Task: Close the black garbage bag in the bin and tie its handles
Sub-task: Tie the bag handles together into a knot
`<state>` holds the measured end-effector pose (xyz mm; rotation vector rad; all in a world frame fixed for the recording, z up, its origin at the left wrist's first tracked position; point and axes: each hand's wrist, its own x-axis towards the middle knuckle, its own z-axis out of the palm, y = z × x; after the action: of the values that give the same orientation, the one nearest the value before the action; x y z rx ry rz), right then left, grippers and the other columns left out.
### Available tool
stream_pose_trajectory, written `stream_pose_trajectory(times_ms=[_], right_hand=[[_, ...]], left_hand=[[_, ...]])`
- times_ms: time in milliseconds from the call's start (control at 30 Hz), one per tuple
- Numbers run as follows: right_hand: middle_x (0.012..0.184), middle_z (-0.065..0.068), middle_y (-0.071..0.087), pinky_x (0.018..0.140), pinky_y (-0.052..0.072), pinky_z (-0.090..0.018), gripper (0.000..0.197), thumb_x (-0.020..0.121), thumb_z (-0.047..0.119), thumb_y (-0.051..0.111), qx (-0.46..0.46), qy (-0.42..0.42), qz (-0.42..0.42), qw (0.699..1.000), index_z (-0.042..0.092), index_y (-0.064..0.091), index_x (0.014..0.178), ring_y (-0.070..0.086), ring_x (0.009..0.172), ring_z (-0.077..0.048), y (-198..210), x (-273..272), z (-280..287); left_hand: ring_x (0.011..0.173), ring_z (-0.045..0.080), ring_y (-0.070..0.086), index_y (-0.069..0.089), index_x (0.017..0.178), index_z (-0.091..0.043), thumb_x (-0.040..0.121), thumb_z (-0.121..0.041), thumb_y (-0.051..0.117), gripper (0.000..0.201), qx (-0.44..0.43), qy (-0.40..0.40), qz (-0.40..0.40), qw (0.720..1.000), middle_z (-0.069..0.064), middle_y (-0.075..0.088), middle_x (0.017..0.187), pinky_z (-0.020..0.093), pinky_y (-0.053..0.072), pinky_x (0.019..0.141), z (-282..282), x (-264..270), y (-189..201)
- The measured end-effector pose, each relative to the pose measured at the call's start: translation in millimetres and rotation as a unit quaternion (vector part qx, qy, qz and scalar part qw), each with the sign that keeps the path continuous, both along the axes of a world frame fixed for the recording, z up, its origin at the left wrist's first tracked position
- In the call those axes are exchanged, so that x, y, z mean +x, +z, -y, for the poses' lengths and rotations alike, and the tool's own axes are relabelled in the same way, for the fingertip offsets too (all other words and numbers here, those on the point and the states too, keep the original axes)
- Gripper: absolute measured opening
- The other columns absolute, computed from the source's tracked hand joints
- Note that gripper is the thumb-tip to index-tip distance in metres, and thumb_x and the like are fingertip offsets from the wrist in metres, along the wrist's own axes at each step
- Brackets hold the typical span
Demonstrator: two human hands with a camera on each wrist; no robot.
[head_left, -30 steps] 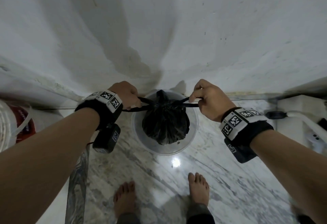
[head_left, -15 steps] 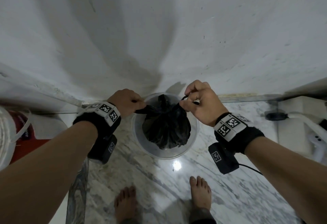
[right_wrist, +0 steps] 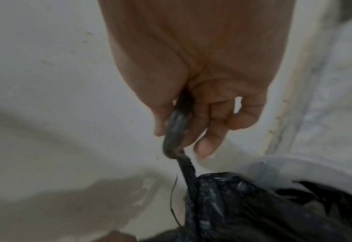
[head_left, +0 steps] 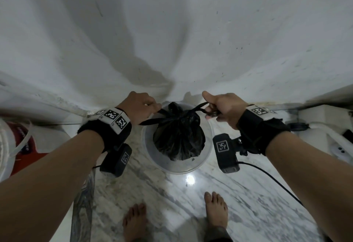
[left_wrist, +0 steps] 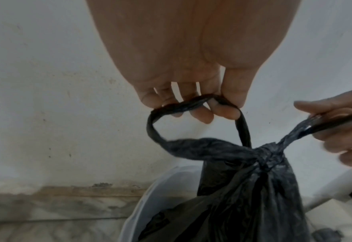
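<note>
A black garbage bag [head_left: 178, 136] sits gathered in a round pale bin [head_left: 207, 152] on the floor by the wall. Its two handles cross in a knot [left_wrist: 267, 155] at the top. My left hand [head_left: 150, 108] grips the left handle loop [left_wrist: 183, 106], fingers curled round it, at the bin's left rim. My right hand [head_left: 214, 108] pinches the right handle [right_wrist: 176, 129] between thumb and fingers, just right of the bag's top. Both handles run out sideways from the knot. The right wrist view is blurred.
The bin stands against a white wall [head_left: 172, 41] on a marble floor [head_left: 248, 194]. A red and white bucket [head_left: 13, 142] is at the left. White fittings with a hose [head_left: 324, 131] are at the right. My bare feet [head_left: 215, 209] stand just behind the bin.
Half a second ago my hands were close together over the bag's top; now they have drawn apart, pulling the handles out sideways.
</note>
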<state>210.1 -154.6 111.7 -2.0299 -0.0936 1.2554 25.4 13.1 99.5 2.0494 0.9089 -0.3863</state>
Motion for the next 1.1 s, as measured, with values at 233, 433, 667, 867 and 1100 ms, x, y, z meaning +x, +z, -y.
stream_pose_trajectory(times_ms=[233, 433, 667, 867, 1100], right_hand=[[0.058, -0.011, 0.058, 0.066, 0.052, -0.033, 0.042, 0.082, 0.030, 0.069, 0.196, -0.059, 0.059, 0.977, 0.012, 0.051, 0.048, 0.056, 0.049, -0.018, -0.3, -22.1, 7.9], [0.088, -0.012, 0.068, 0.036, 0.035, -0.020, 0.032, 0.096, 0.025, 0.047, 0.153, -0.176, -0.128, 0.964, 0.002, 0.059, 0.076, 0.025, 0.027, -0.008, -2.7, -18.9, 15.7], [0.110, -0.017, 0.070, 0.078, 0.050, -0.026, 0.022, 0.091, 0.009, 0.049, 0.179, -0.074, -0.133, 0.972, -0.002, 0.065, 0.101, 0.044, 0.038, -0.009, 16.3, -14.3, 7.6], [0.071, -0.020, 0.063, 0.064, 0.051, -0.031, 0.021, 0.082, 0.002, 0.050, 0.257, -0.094, -0.022, 0.962, -0.007, 0.064, 0.070, 0.051, 0.059, -0.027, 25.2, -25.2, 11.2], [0.097, -0.013, 0.072, 0.059, 0.060, -0.032, 0.041, 0.085, -0.007, 0.036, 0.207, -0.105, -0.165, 0.959, 0.003, 0.066, 0.111, 0.072, 0.071, -0.032, 8.3, -31.7, 8.5]], left_hand=[[0.071, 0.016, 0.060, 0.067, 0.080, 0.002, 0.089, -0.034, 0.053, 0.040, -0.117, 0.126, 0.088, 0.981, 0.014, 0.067, 0.079, 0.024, 0.047, 0.072, 14.1, 5.2, -3.1], [0.046, 0.015, 0.061, 0.059, 0.069, -0.005, 0.088, -0.028, 0.056, 0.030, -0.267, 0.272, 0.142, 0.914, 0.010, 0.060, 0.069, 0.022, 0.050, 0.049, 22.4, -0.3, -7.2], [0.045, 0.021, 0.061, 0.062, 0.072, -0.007, 0.087, -0.036, 0.055, 0.034, -0.329, 0.309, 0.142, 0.881, 0.005, 0.064, 0.067, 0.030, 0.052, 0.057, 24.6, 1.1, 1.6], [0.038, 0.018, 0.056, 0.055, 0.065, -0.004, 0.090, -0.028, 0.052, 0.035, -0.368, 0.377, 0.189, 0.829, 0.007, 0.058, 0.061, 0.020, 0.050, 0.044, 31.9, 5.5, 11.5], [0.041, 0.012, 0.049, 0.061, 0.106, -0.003, 0.088, -0.009, 0.039, 0.029, -0.473, 0.374, 0.236, 0.762, 0.011, 0.066, 0.095, 0.021, 0.045, 0.039, 49.5, 5.3, 18.0]])
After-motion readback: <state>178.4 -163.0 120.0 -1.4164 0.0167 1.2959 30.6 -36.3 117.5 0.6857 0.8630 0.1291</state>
